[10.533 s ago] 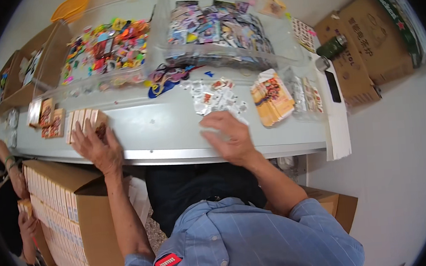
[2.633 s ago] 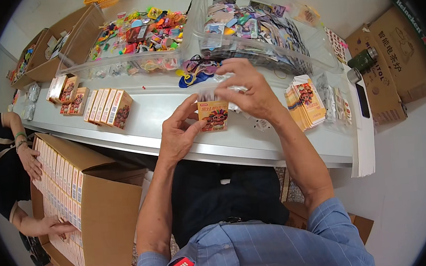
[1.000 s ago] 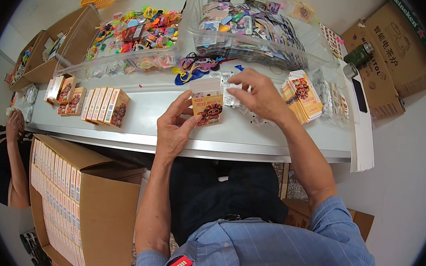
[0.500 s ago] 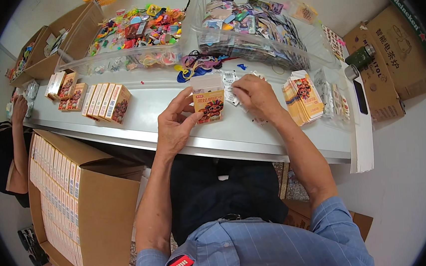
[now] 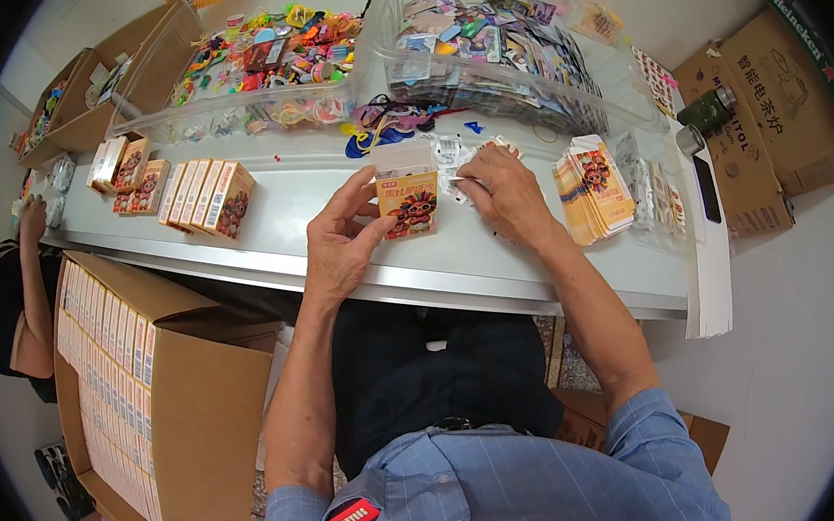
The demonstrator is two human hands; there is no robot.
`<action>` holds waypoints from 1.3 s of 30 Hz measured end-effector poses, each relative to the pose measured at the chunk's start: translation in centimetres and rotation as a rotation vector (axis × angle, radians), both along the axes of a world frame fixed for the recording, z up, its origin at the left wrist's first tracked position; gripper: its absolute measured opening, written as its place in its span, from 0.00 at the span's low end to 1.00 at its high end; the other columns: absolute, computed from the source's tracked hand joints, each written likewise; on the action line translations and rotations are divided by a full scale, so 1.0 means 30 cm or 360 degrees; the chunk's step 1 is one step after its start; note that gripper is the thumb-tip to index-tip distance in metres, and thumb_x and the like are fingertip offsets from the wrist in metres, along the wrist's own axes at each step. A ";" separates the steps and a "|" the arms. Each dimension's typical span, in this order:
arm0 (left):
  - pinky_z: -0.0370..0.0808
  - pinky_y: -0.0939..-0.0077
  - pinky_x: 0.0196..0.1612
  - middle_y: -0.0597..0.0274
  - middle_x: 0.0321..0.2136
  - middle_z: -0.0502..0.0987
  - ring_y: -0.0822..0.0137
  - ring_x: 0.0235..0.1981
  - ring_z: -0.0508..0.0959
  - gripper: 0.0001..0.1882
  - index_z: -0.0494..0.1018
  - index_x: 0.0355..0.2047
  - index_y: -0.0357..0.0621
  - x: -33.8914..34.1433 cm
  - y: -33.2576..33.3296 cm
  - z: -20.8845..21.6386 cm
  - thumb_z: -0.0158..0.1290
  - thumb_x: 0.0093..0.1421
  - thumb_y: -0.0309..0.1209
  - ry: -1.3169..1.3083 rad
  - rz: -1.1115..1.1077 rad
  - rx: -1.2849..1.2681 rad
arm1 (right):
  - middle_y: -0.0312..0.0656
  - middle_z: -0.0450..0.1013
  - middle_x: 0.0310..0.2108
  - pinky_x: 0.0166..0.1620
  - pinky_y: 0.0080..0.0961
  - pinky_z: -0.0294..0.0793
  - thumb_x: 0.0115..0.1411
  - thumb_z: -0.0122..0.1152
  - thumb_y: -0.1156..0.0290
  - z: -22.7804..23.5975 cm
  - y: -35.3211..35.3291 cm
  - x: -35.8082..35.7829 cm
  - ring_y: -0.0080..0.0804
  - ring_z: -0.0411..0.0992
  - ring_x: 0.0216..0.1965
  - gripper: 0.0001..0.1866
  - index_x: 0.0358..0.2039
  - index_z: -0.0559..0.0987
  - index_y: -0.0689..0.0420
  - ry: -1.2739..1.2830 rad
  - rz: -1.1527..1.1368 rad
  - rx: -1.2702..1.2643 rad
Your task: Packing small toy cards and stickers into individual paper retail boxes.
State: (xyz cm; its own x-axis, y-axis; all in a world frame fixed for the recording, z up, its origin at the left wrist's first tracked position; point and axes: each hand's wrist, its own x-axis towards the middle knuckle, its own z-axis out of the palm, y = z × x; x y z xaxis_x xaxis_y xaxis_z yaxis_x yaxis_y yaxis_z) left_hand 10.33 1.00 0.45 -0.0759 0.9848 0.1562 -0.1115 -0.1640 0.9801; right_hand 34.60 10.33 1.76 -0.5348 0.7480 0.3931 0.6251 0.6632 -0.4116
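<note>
My left hand [image 5: 342,235] grips a small yellow cardboard box [image 5: 411,212] by its left side, thumb on the front. The box stands upright over the table with its pale top flap raised, and its front has a colourful cartoon print. To the right of it, my right hand [image 5: 508,195] is closed, thumb and fingers pinching a small white packet [image 5: 471,181] that is mostly hidden. Small white printed packets [image 5: 449,150] lie just beyond, between the two hands. A stack of flat yellow cartons [image 5: 593,193] is right of my right hand.
Clear bins of small toys [image 5: 274,61] and of cards [image 5: 488,44] stand at the back. Finished-looking boxes [image 5: 209,200] line up at left. Below them, a large carton [image 5: 216,443] holds rows of boxes. A co-worker's hand [image 5: 34,217] is at far left. Coloured cords [image 5: 387,126] lie mid-table.
My right hand has shifted slightly back toward me, and a bit of white now shows at its fingertips. My left hand keeps the box in nearly the same place.
</note>
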 end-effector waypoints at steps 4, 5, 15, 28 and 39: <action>0.79 0.72 0.48 0.51 0.51 0.79 0.69 0.43 0.80 0.34 0.65 0.65 0.43 -0.006 0.001 -0.012 0.60 0.58 0.17 0.0000 -0.0013 0.0040 | 0.45 0.75 0.34 0.45 0.37 0.72 0.59 0.64 0.68 -0.017 0.002 0.004 0.43 0.74 0.40 0.08 0.35 0.82 0.59 0.0097 -0.0023 0.0036; 0.79 0.72 0.48 0.51 0.51 0.79 0.69 0.44 0.80 0.34 0.65 0.65 0.42 -0.007 0.001 -0.009 0.60 0.58 0.17 0.0000 -0.0012 0.0010 | 0.45 0.75 0.34 0.45 0.37 0.72 0.59 0.64 0.68 -0.017 0.004 0.006 0.43 0.74 0.40 0.08 0.35 0.82 0.59 0.0096 -0.0025 0.0034; 0.80 0.73 0.47 0.51 0.52 0.78 0.68 0.44 0.80 0.34 0.65 0.65 0.42 -0.009 -0.003 -0.001 0.61 0.58 0.18 0.0017 -0.0004 -0.0020 | 0.45 0.76 0.36 0.48 0.39 0.69 0.56 0.67 0.66 0.005 -0.016 -0.003 0.45 0.72 0.42 0.10 0.32 0.81 0.60 0.0083 -0.0027 -0.0078; 0.80 0.73 0.47 0.52 0.50 0.79 0.70 0.42 0.80 0.34 0.66 0.65 0.43 -0.003 0.000 -0.013 0.60 0.58 0.17 0.0011 0.0002 0.0025 | 0.37 0.77 0.39 0.44 0.19 0.71 0.61 0.66 0.74 0.031 -0.009 0.009 0.22 0.72 0.42 0.07 0.38 0.84 0.62 0.1009 -0.0182 -0.0568; 0.80 0.79 0.39 0.54 0.45 0.81 0.71 0.40 0.81 0.33 0.68 0.64 0.45 0.009 -0.007 -0.028 0.60 0.58 0.17 0.0172 0.0053 0.0170 | 0.45 0.76 0.47 0.55 0.36 0.69 0.56 0.68 0.73 0.190 -0.033 -0.141 0.42 0.71 0.52 0.06 0.35 0.84 0.58 0.0566 0.0234 0.0155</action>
State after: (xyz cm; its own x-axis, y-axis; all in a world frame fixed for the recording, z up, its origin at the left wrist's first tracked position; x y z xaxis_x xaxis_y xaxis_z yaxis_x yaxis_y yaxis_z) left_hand 10.59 0.78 -0.38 -0.0857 0.9594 0.2687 0.0008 -0.2696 0.9630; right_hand 30.37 9.34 7.46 -0.4509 0.6237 0.6385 0.3502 0.7816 -0.5162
